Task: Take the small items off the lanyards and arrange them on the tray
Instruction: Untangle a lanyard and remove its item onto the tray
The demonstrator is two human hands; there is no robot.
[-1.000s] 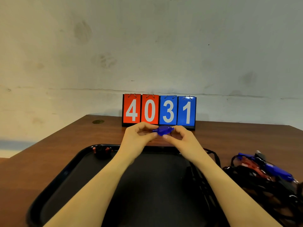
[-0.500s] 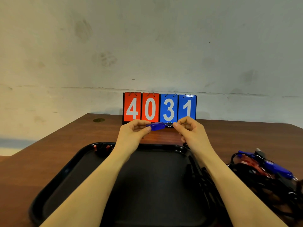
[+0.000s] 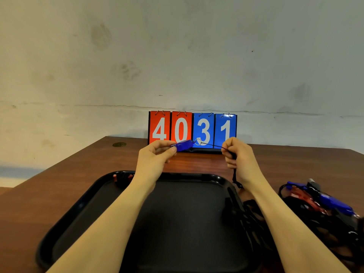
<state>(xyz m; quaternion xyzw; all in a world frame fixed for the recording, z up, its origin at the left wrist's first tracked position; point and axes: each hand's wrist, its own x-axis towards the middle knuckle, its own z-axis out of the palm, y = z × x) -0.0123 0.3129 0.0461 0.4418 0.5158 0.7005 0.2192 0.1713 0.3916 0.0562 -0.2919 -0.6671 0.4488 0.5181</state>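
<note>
Now left hand (image 3: 155,154) pinches blue item (image 3: 184,145); right hand (image 3: 237,154) pinches lanyard cord (image 3: 212,145), both raised.

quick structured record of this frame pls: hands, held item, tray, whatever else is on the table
left hand: pinches blue item
right hand: grips black lanyard cord
link: cord runs taut to metal ring on the blue item; not yet detached
tray: black, one small red-and-black item at far left corner
table right: pile of lanyards with blue and red items
back: flip scoreboard reads 4031
</note>
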